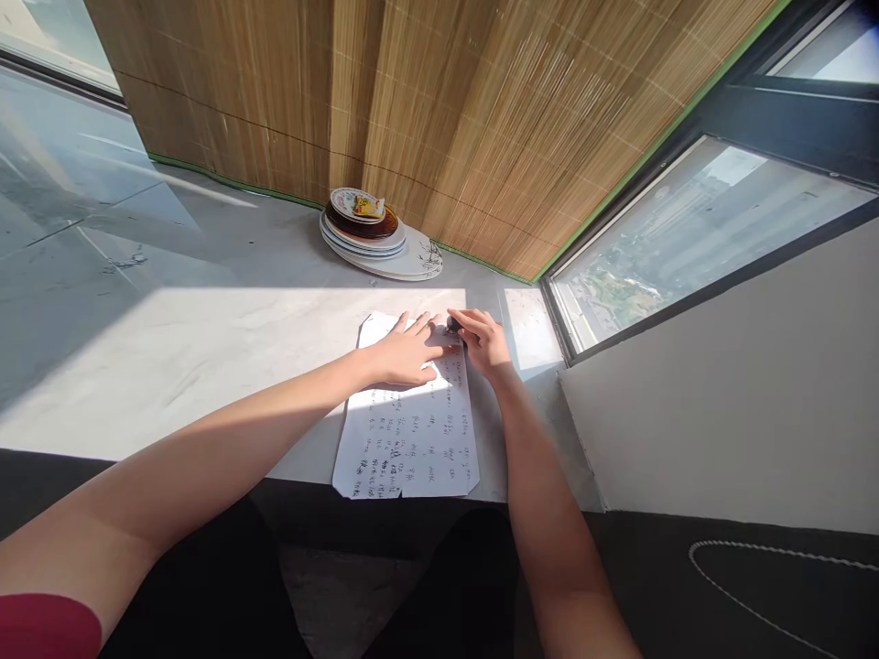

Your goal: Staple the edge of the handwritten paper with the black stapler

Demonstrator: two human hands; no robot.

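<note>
A white sheet of paper [439,439] with rows of handwriting lies on the grey-white ledge; its near corners look cut off at a slant. My left hand [406,352] rests flat across the upper part of the sheet, fingers spread. At the sheet's far right corner, my right hand [486,340] has its fingers closed on a small dark object [452,324] with a rounded top and a shiny lower part. Its exact kind is too small to make out, and the fingers cover part of it.
Beyond the sheet stands a stack of plates [363,240], topped by a small yellow packet [368,208]. Behind it hangs a bamboo blind [385,101]. A window [645,247] and a white wall [742,403] bound the right side. A twisted cord [755,547] shows lower right.
</note>
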